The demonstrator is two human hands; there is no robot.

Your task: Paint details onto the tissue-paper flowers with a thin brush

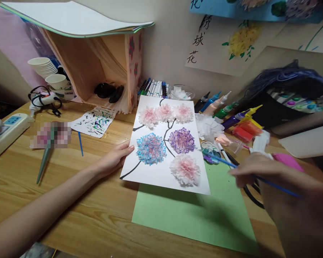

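My left hand grips the left edge of a white sheet with paper flowers, thumb on top, fingers hidden behind. The sheet is tilted and raised above a green paper sheet. Black painted branches run between pink-white flowers, a blue-edged flower and a purple-edged flower. On the right, my right hand, somewhat blurred, pinches a blue paintbrush. The brush tip points left, close to a small paint palette with green and purple paint beside the sheet.
Paint bottles and crumpled white tissue lie beyond the sheet. Markers line the wall near a fabric-lined box. A paint-marked tissue, another blue brush, paper cups and a power strip occupy the left.
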